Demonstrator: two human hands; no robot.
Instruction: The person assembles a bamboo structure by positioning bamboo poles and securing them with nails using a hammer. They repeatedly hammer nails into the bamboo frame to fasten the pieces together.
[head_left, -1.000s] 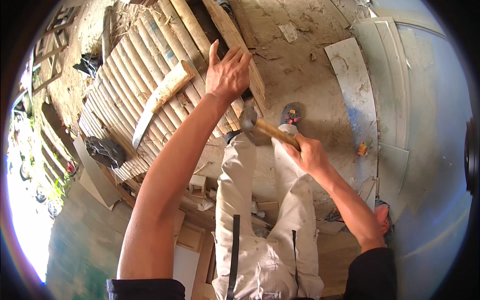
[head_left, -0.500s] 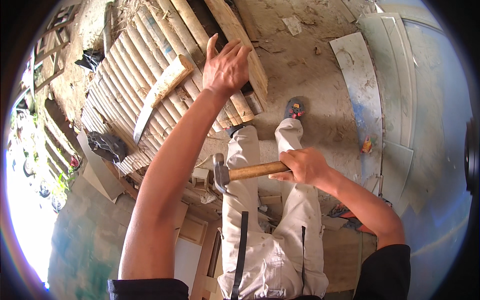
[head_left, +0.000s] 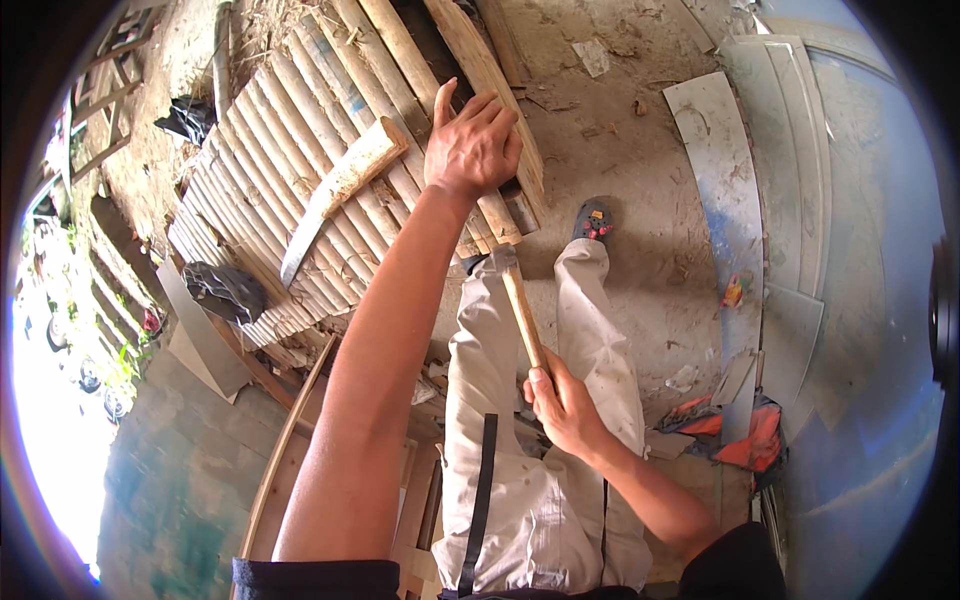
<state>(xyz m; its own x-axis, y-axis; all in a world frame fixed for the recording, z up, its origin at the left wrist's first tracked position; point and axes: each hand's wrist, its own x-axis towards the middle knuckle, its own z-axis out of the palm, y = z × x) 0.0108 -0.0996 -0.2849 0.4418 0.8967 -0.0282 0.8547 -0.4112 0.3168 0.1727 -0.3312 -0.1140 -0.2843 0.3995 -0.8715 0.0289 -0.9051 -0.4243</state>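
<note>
My left hand (head_left: 474, 145) lies palm down over a wooden pole (head_left: 498, 219), the outermost of a row, its fingers bent over and one standing up. The fingertips and palm are hidden. In my right hand (head_left: 568, 402) is the wooden handle of a hammer (head_left: 524, 318), closed in the fingers. The hammer head is blurred at the pole's near end, over my left shin; whether it touches the pole I cannot tell. A curved blade with a thick wooden handle (head_left: 352, 172) rests across the poles left of my left hand.
A squared timber (head_left: 487, 72) borders the pole row (head_left: 262, 150) on the right. A dark crumpled bundle (head_left: 224, 292) lies at the left. Long pale boards (head_left: 715, 160) and blue-grey panels stand at the right, with orange-and-dark cloth (head_left: 752, 435) below them.
The hammer has swung from lying crosswise above my knees to pointing away, its head now at the pole's end. My right hand came down and left. The left hand stays on the pole.
</note>
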